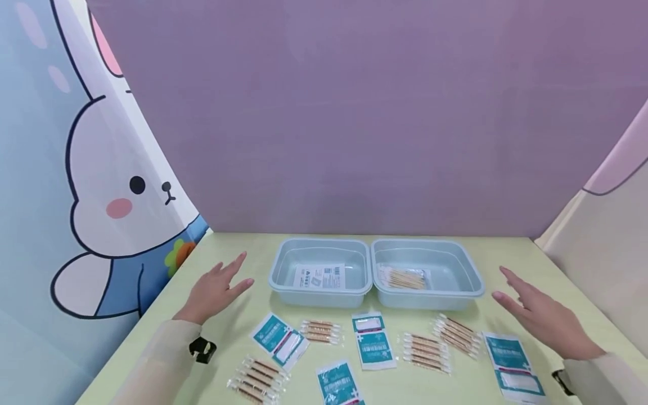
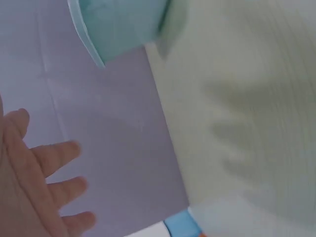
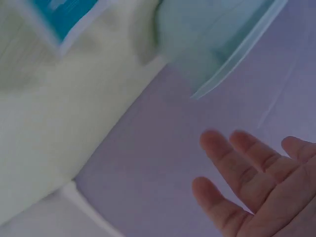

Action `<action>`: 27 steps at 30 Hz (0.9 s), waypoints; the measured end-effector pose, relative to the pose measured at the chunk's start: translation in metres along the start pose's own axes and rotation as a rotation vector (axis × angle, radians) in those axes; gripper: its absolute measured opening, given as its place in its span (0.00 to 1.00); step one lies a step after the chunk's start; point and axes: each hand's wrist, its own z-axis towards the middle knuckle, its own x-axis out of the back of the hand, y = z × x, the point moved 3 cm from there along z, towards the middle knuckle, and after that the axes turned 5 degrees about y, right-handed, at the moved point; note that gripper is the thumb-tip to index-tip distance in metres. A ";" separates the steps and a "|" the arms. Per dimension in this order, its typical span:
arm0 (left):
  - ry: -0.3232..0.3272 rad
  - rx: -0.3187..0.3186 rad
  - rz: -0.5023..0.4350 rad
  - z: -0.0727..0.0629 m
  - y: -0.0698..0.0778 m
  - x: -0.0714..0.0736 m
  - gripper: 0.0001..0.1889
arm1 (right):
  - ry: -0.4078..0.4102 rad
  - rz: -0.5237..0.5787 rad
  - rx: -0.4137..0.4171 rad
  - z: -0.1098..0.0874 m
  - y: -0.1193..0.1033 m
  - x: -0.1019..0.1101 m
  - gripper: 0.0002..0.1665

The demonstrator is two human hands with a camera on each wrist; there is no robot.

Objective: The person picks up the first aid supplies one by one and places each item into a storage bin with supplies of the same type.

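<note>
My left hand hovers over the table left of the left tray, fingers spread and holding nothing. On the other side, my right hand is held above the table to the right of the right tray, also with nothing in it. In the left tray lies a white printed packet; the right one has a clear bag of cotton swabs. Nearest my right hand is a teal-and-white packet. Both wrist views show loosely extended fingers, with a blue tray edge beyond.
In front of the trays lie more teal packets and several bundles of brown-stemmed swabs in clear wrap, such as one at front left. A purple panel rises behind the table, and a rabbit-print cloth hangs at the left.
</note>
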 end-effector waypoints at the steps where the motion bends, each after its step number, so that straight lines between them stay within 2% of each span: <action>1: -0.026 0.023 -0.043 0.001 0.002 -0.002 0.41 | -0.016 0.028 -0.007 0.000 -0.006 -0.001 0.41; 5: -0.119 0.128 -0.237 0.004 0.009 -0.010 0.43 | -0.041 0.129 -0.013 0.000 -0.023 -0.003 0.39; 8: -0.141 0.187 -0.378 0.005 0.013 -0.016 0.42 | -0.077 0.180 -0.022 -0.001 -0.028 -0.005 0.39; 12: -0.169 0.239 -0.534 0.007 0.018 -0.024 0.40 | -0.156 0.238 -0.056 -0.006 -0.025 -0.006 0.40; 15: -0.214 0.306 -0.635 0.009 0.019 -0.032 0.38 | -0.189 0.286 -0.076 -0.010 -0.018 -0.007 0.38; 19: -0.248 0.386 -0.722 0.009 0.021 -0.042 0.35 | -0.225 0.328 -0.127 -0.016 -0.006 -0.011 0.37; 24: -0.211 0.434 -0.787 0.011 0.022 -0.050 0.32 | -0.321 0.325 -0.271 -0.023 0.013 -0.015 0.40; 27: -0.194 0.464 -0.816 0.011 0.023 -0.053 0.30 | -0.374 0.310 -0.329 -0.030 0.025 -0.019 0.41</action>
